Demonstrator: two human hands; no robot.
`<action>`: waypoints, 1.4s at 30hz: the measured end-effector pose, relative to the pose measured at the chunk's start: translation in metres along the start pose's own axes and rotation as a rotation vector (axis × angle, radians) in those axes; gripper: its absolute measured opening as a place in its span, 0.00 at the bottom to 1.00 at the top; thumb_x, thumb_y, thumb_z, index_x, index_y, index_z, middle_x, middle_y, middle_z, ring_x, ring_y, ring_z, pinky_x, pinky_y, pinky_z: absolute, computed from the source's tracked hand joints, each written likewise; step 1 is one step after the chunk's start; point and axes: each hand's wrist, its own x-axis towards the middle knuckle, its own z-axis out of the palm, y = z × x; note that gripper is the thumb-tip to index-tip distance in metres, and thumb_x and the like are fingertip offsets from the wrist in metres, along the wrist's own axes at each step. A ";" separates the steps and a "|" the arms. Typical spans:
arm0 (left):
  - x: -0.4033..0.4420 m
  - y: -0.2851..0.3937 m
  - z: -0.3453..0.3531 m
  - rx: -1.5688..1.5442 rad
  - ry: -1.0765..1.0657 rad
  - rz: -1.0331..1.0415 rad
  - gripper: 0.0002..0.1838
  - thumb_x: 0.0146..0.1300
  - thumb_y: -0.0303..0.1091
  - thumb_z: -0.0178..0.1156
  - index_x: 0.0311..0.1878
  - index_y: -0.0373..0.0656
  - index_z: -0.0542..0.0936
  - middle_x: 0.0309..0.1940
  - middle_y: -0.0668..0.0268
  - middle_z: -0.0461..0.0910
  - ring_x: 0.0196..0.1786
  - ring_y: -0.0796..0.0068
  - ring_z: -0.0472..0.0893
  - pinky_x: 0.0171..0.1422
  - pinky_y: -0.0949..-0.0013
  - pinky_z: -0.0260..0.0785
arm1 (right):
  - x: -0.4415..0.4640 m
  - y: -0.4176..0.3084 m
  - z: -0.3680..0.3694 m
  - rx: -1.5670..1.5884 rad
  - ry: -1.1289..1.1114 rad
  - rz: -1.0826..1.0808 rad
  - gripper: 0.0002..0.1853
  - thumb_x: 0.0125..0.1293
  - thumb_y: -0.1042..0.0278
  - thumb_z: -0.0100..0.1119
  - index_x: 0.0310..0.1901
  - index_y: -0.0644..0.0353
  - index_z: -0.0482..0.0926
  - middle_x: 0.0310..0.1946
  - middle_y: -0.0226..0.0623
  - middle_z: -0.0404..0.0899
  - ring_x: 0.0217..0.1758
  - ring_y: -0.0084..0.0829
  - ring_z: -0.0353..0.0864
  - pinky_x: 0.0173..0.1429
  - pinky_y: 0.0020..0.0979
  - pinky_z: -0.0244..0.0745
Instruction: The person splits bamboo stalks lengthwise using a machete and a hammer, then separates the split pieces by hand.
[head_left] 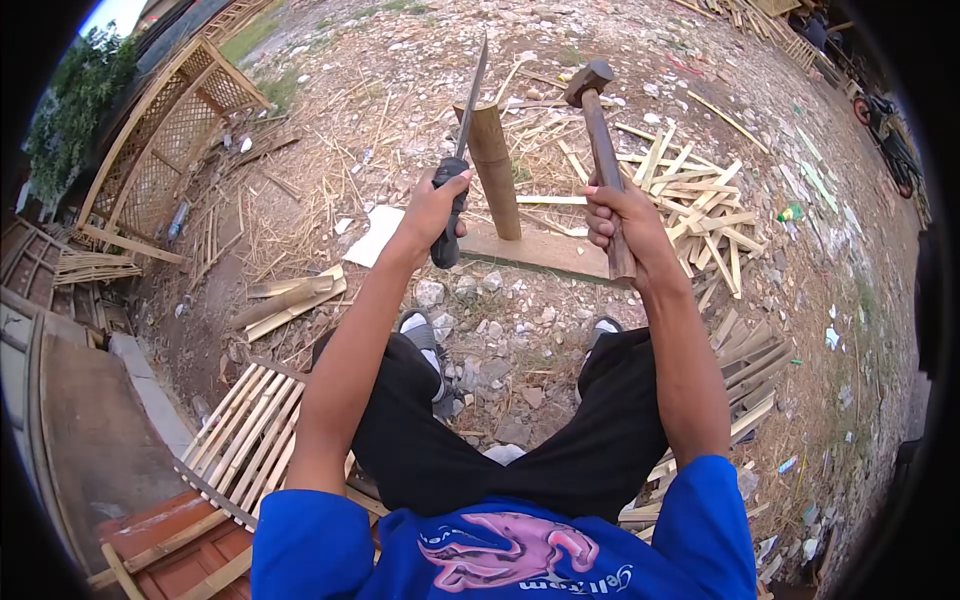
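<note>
Plainly, the upright brown bamboo piece (494,165) stands between the left fingers (456,186), clamped on a black-handled knife (472,105), and the farther right fingers (601,226), clamped around a wooden-handled hammer (603,143).

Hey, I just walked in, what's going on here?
A person's left hand grips a knife with its blade pointing up, while the right hand holds a hammer, head raised. Between the two tools, a bamboo piece stands on end on a board on the ground. In view, the blade crosses the bamboo's top; whether they touch isn't clear. A heap of pale strips lies off to the right.
</note>
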 end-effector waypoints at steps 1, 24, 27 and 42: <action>0.001 -0.005 0.002 -0.014 0.010 0.011 0.21 0.68 0.47 0.61 0.49 0.39 0.69 0.28 0.68 0.68 0.19 0.78 0.71 0.21 0.73 0.67 | 0.002 -0.002 0.008 -0.030 0.014 -0.015 0.12 0.67 0.72 0.59 0.48 0.61 0.67 0.24 0.24 0.67 0.21 0.16 0.68 0.24 0.21 0.66; -0.007 0.000 0.024 0.008 0.012 0.043 0.23 0.67 0.47 0.60 0.48 0.36 0.67 0.25 0.63 0.73 0.21 0.73 0.75 0.25 0.68 0.69 | 0.053 0.007 0.032 -1.237 0.290 -0.268 0.25 0.74 0.45 0.51 0.40 0.66 0.72 0.26 0.50 0.76 0.29 0.44 0.76 0.38 0.43 0.69; -0.009 -0.004 0.019 0.050 0.025 0.044 0.24 0.67 0.49 0.60 0.47 0.36 0.68 0.26 0.60 0.75 0.23 0.71 0.76 0.28 0.65 0.69 | 0.047 -0.010 0.047 -1.249 0.307 -0.285 0.25 0.75 0.45 0.50 0.41 0.66 0.72 0.26 0.51 0.76 0.30 0.44 0.77 0.38 0.44 0.69; 0.002 -0.020 0.012 0.094 0.100 0.072 0.24 0.67 0.50 0.59 0.47 0.36 0.69 0.29 0.54 0.78 0.29 0.63 0.79 0.37 0.58 0.72 | 0.062 -0.018 0.035 -1.577 0.185 -0.200 0.25 0.76 0.46 0.45 0.45 0.65 0.73 0.29 0.61 0.79 0.37 0.62 0.80 0.43 0.55 0.70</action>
